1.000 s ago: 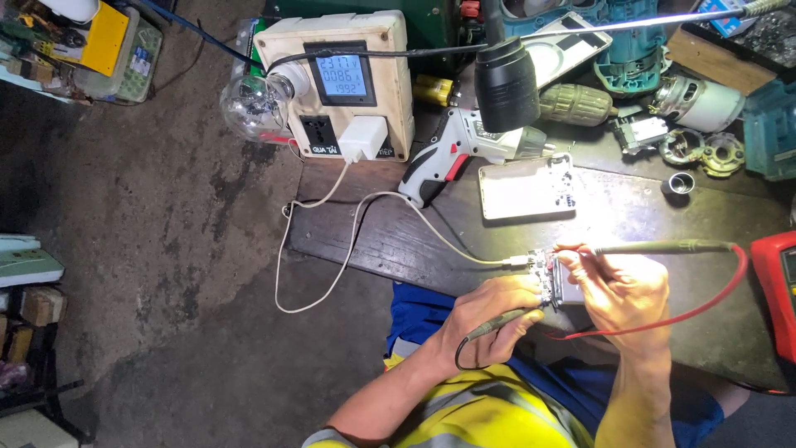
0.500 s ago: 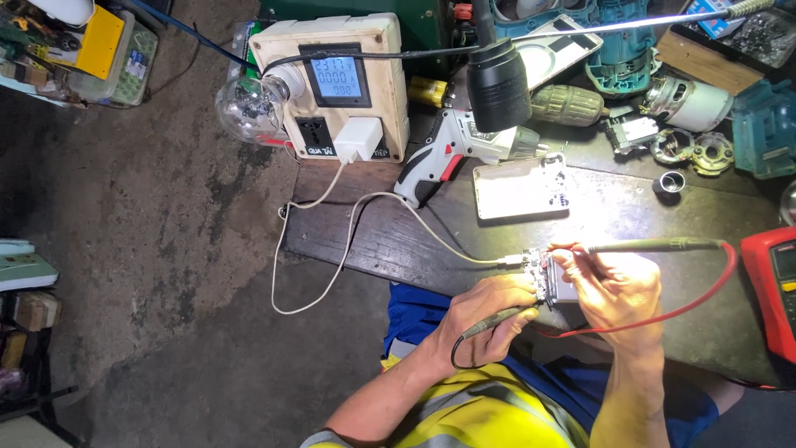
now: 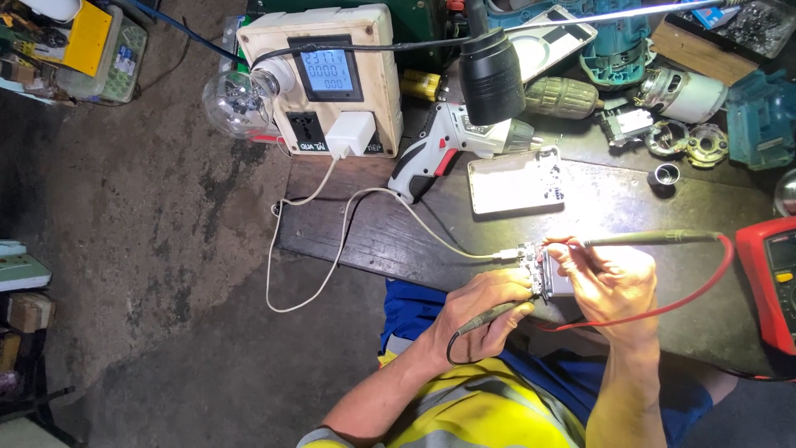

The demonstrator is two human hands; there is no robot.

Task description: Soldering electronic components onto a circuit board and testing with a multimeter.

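Observation:
My left hand (image 3: pixel 485 314) grips a black test probe (image 3: pixel 489 316) and steadies a small circuit board (image 3: pixel 543 270) at the front edge of the dark workbench (image 3: pixel 390 236). My right hand (image 3: pixel 609 282) holds a second probe (image 3: pixel 638 240) with a red lead, its tip resting on the board. A white cable (image 3: pixel 348 224) runs from the board to a white plug in the cream power meter box (image 3: pixel 327 79). The red lead curves away to a red multimeter (image 3: pixel 771 278) at the right edge.
A black lamp head (image 3: pixel 492 75) hangs over the bench. A white cordless screwdriver (image 3: pixel 452 141) and a white tray of small screws (image 3: pixel 516 182) lie behind the board. A clear bulb (image 3: pixel 236 104) sticks out of the meter box. Motor parts and teal tool housings crowd the back right.
The view has shifted slightly. Both hands stay on the board with the probes in about the same place.

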